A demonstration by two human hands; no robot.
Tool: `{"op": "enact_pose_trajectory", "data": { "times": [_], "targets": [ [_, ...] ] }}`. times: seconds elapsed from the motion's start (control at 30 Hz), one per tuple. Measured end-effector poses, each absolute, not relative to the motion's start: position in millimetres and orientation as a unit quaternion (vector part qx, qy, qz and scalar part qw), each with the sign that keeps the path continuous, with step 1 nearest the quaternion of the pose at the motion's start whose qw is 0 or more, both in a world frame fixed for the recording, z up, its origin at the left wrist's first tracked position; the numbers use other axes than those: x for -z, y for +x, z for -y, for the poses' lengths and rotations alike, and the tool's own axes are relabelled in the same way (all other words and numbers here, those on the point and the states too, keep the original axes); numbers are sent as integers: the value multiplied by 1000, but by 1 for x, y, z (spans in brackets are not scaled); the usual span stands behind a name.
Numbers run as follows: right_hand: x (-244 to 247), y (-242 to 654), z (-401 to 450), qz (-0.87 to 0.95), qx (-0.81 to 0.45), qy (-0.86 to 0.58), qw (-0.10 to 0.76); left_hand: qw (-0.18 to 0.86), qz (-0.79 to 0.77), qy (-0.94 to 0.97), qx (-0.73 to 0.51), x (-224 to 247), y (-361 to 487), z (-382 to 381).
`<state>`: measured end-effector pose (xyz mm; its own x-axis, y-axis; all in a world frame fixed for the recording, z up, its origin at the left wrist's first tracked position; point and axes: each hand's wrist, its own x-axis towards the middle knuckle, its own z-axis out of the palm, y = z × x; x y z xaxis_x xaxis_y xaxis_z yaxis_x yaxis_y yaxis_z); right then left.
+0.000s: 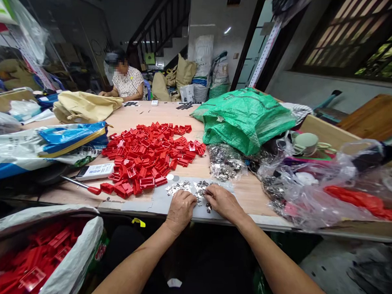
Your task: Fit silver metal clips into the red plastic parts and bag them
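Note:
My left hand [181, 209] rests at the near edge of a grey sheet [163, 202], fingers curled and pinched together; whatever they hold is too small to name. Just to its right, my right hand [225, 203] bends its closed fingers down among small shiny metal pieces [200, 189]. What its fingertips grip is hidden. More flat metal pieces [178, 187] lie scattered on the sheet beyond my left hand. A large heap of red plastic housings [150, 156] spreads over the table to the left of both hands.
A screwdriver [84, 185] with a red handle and a white box [95, 171] lie left. A green woven sack [246, 116] and clear bags of metal parts [226, 161] sit right. An open sack [81, 246] holds red housings below. Another person [129, 81] sits across the table.

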<state>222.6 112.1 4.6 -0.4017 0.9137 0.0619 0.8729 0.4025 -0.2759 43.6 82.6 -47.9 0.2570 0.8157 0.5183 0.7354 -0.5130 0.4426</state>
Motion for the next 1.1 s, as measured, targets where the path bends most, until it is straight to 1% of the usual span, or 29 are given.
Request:
{"op": "enact_pose_trajectory", "data": {
  "times": [0.23,0.5,0.6,0.73,0.83,1.1],
  "targets": [
    [-3,228,-142,799,-85,-583,120,72,-482,775,-404,53,42,-84],
    [1,219,-161,813,-111,-562,104,91,-497,747,-433,56,41,-89],
    [2,223,-161,812,-113,-560,119,105,-510,735,-435,55,42,-92],
    [1,226,-156,803,-82,-573,140,129,-538,710,-436,51,44,-98],
    [1,225,-149,811,-66,-566,130,150,-563,687,-435,46,43,-102],
    [-5,217,-154,827,-72,-548,102,201,-612,638,-423,29,42,-103]
  ]
}}
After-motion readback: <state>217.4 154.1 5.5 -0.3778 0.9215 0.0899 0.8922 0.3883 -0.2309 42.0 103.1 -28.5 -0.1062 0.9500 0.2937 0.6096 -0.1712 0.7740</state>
